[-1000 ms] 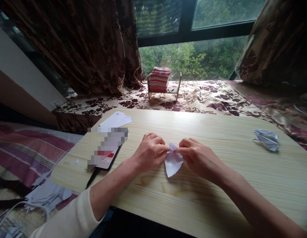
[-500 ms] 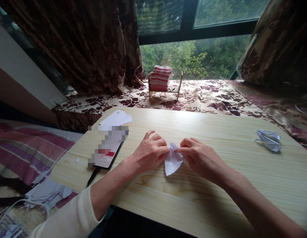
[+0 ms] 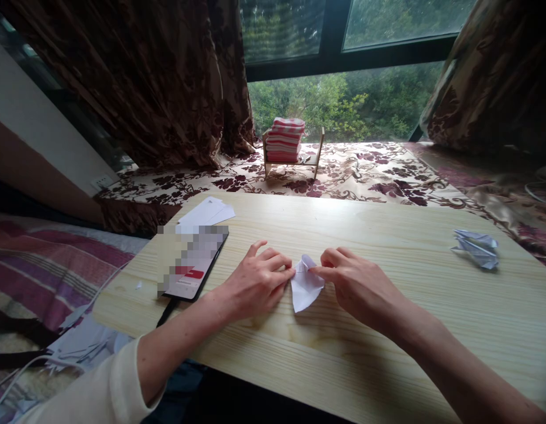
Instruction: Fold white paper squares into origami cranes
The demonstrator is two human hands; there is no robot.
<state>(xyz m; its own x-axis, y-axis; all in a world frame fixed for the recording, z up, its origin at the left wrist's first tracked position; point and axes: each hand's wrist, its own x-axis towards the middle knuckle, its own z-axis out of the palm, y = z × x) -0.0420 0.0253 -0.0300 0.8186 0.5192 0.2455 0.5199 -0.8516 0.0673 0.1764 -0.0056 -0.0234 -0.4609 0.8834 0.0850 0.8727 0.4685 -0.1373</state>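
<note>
A small piece of white paper (image 3: pixel 306 291), partly folded, lies on the wooden table in front of me. Its upper end curls up in a rounded flap, and the lower end narrows to a point. At its left edge, my left hand (image 3: pixel 265 277) pinches the paper with bent fingers, the index finger lifted. My right hand (image 3: pixel 355 280) has its index fingertip on the paper near the fold, the other fingers curled in. The right thumb is mostly hidden under the hand.
A phone (image 3: pixel 196 265), partly blurred out, lies left on the table (image 3: pixel 409 330). White paper sheets (image 3: pixel 206 211) are behind it. Folded paper pieces (image 3: pixel 476 248) rest at the right. Paper scraps (image 3: pixel 81 341) lie beside the table; a small rack (image 3: pixel 317 154) holds folded striped cloths (image 3: pixel 284 141).
My left hand has shifted slightly left and down, its fingertips moving from the fold to the paper's left edge. The paper's upper part lies a little more open. My right hand stays nearly in place.
</note>
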